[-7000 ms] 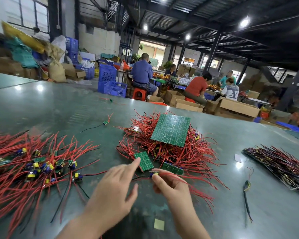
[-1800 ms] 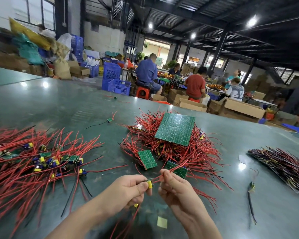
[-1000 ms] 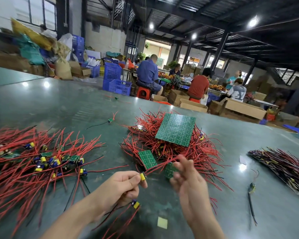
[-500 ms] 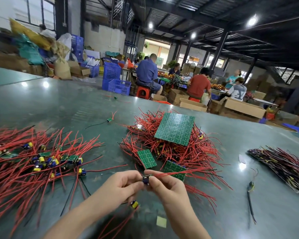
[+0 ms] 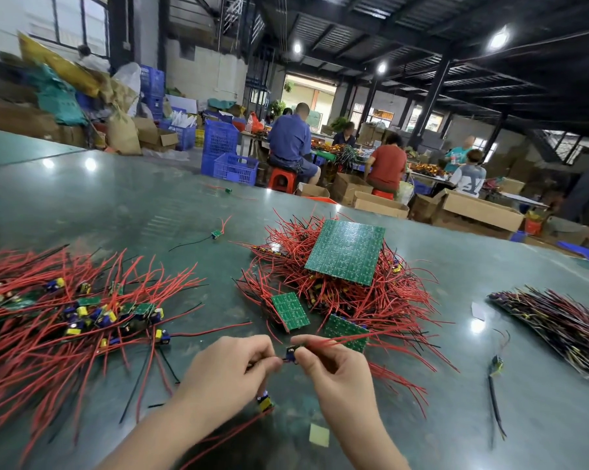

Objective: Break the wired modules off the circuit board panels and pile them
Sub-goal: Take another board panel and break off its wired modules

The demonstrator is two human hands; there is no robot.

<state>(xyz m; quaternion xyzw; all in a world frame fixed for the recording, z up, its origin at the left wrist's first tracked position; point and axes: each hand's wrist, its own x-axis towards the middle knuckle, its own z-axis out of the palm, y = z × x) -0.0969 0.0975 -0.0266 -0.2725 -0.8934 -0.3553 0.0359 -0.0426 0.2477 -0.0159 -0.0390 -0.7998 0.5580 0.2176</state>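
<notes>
My left hand (image 5: 230, 369) and my right hand (image 5: 334, 371) meet just above the table and pinch a small wired module (image 5: 290, 353) between their fingertips; its red wires run off to the right. Another module (image 5: 264, 401) hangs below my left hand with red wires trailing toward me. A large green circuit board panel (image 5: 345, 251) lies tilted on a heap of red wires (image 5: 371, 300). Two smaller panel pieces (image 5: 290, 312) (image 5: 345, 332) lie in front of the heap. The pile of separated modules (image 5: 76, 317) spreads at the left.
The green table (image 5: 116, 212) also holds a dark wire bundle (image 5: 564, 327) at the right, loose modules (image 5: 215, 234) (image 5: 496, 364), and a yellow paper square (image 5: 319, 435) near me. Several people sit working among boxes and blue crates beyond the far edge.
My hands split apart a second ago, the right one reaching to the heap. They have come back together and both now pinch a fresh module.
</notes>
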